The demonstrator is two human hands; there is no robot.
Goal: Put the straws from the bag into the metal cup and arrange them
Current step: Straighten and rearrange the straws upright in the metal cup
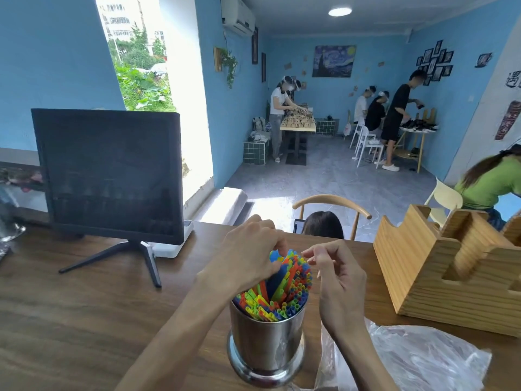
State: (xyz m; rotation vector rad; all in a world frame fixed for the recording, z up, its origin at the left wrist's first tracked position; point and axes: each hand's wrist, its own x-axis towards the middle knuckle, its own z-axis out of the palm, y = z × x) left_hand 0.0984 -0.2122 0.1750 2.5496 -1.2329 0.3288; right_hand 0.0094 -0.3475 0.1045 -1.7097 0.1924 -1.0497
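Note:
A shiny metal cup (266, 342) stands on the wooden table near the front edge, packed with colourful straws (284, 289) that lean toward the far right. My left hand (248, 255) reaches over the cup, its fingers curled round the upper ends of several straws. My right hand (337, 275) hovers just right of the straw tops with fingers loosely curled; thumb and forefinger are close together, and I cannot tell whether they pinch anything. A clear plastic bag (408, 359) lies crumpled on the table at the right of the cup.
A dark monitor (110, 176) on a stand sits at the back left of the table (84, 320). At the right stands a wooden organiser box (451, 272). Beyond the far edge a person sits in a chair (332, 207); other people work farther back.

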